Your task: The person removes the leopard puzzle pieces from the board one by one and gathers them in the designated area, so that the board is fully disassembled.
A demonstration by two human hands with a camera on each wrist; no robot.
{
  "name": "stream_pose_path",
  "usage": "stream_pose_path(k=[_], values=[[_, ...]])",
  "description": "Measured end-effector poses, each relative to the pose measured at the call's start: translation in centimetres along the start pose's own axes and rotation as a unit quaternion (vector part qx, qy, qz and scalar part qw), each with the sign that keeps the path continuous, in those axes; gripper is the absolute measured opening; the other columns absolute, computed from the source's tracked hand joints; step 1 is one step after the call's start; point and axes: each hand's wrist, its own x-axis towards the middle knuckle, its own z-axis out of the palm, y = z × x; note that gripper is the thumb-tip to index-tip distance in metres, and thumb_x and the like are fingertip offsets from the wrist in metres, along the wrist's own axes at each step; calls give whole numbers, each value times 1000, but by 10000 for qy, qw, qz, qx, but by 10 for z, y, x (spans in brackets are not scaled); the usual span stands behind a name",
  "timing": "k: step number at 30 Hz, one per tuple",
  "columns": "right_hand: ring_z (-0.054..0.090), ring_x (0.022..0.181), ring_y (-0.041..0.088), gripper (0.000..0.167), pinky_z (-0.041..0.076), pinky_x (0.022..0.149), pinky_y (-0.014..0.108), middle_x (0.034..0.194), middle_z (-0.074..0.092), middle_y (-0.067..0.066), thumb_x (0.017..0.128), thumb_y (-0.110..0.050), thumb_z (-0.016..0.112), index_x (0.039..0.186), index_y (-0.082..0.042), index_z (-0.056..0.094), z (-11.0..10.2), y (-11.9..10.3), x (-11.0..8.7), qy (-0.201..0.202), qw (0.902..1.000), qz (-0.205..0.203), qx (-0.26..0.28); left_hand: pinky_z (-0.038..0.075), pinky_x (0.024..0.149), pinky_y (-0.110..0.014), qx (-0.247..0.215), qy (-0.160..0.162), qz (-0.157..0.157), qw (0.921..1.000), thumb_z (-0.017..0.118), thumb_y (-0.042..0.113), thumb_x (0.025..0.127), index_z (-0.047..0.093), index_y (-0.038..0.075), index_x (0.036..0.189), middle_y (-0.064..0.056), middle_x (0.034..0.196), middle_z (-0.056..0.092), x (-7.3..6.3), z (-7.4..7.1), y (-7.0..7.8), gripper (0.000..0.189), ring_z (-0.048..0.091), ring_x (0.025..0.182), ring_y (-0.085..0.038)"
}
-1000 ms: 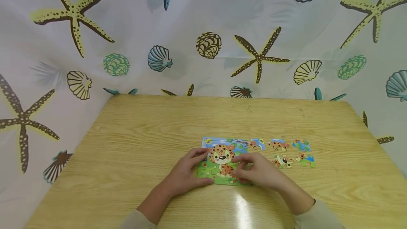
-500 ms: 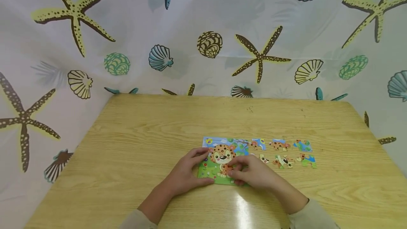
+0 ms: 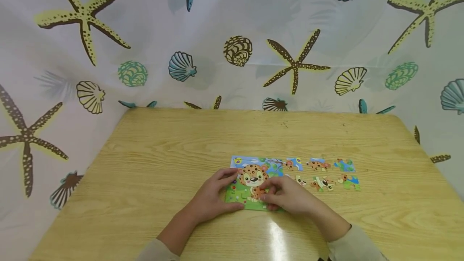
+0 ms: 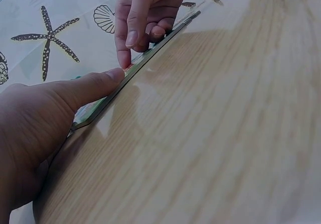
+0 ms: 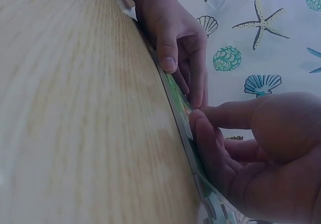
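A jigsaw puzzle [image 3: 242,204] with a cartoon leopard cub lies flat on the wooden table, its right part under my right hand. Along its left side rests my left hand [image 3: 212,196], thumb straight at the front edge and fingers by the upper left. My right hand [image 3: 291,194] is over the lower right, thumb and index finger pinched at the cub's body; the left wrist view shows its other fingers curled. A bit of orange puzzle piece [image 5: 188,111] shows at those fingertips, mostly hidden by them.
Right of the puzzle lie several loose pieces in two rows: a blue-sky piece [image 3: 295,164], a spotted piece [image 3: 318,165] and a green-and-blue piece [image 3: 344,166] behind, others in front. A shell-print curtain [image 3: 203,31] hangs behind the wooden table [image 3: 163,144].
My right hand has shifted slightly left and its thumb and index finger have come closer together, uncovering a loose piece right of the puzzle. My left hand stays put.
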Motion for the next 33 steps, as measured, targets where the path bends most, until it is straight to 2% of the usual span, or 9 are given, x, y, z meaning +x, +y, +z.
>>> stream_pose_path(k=[6, 11, 17, 23, 33], values=[[69, 69, 17, 27, 63, 66, 31, 82, 65, 11, 98, -14, 64, 118, 4, 61, 0, 1, 4, 82, 9998, 81, 156, 38, 117, -45, 4, 20, 38, 10000, 89, 40, 74, 50, 1, 144, 0, 152, 45, 0, -2, 0, 89, 43, 143, -23], [69, 71, 18, 21, 63, 68, 32, 89, 63, 13, 98, -11, 63, 112, 3, 59, 0, 2, 5, 118, 9990, 35, 435, 38, 117, -45, -32, 5, 0, 10000, 89, 39, 74, 50, 1, 144, 0, 152, 45, 0, -5, 2, 89, 43, 143, -22], [70, 74, 18, 21, 63, 70, 32, 98, 63, 15, 98, -11, 64, 110, 4, 57, -1, 3, 5, 32, 9981, -22, 614, 38, 118, -45, -65, 0, -17, 10000, 89, 37, 73, 50, 0, 144, -1, 152, 46, -1, -4, 2, 89, 42, 143, -23], [71, 74, 19, 22, 64, 71, 33, 97, 65, 15, 97, -10, 65, 111, 6, 58, -3, 4, 2, 73, 9965, 51, 830, 37, 118, -45, -93, 26, 25, 10000, 90, 38, 73, 51, 0, 143, -1, 152, 46, -1, -2, 2, 89, 42, 143, -23], [67, 73, 19, 26, 62, 63, 31, 97, 64, 13, 97, -13, 65, 116, 4, 59, -9, 3, -6, 178, 9972, -25, 731, 36, 119, -46, -153, -20, 51, 9999, 89, 36, 74, 49, 2, 145, -2, 153, 45, -1, -3, 3, 89, 40, 145, -24]])
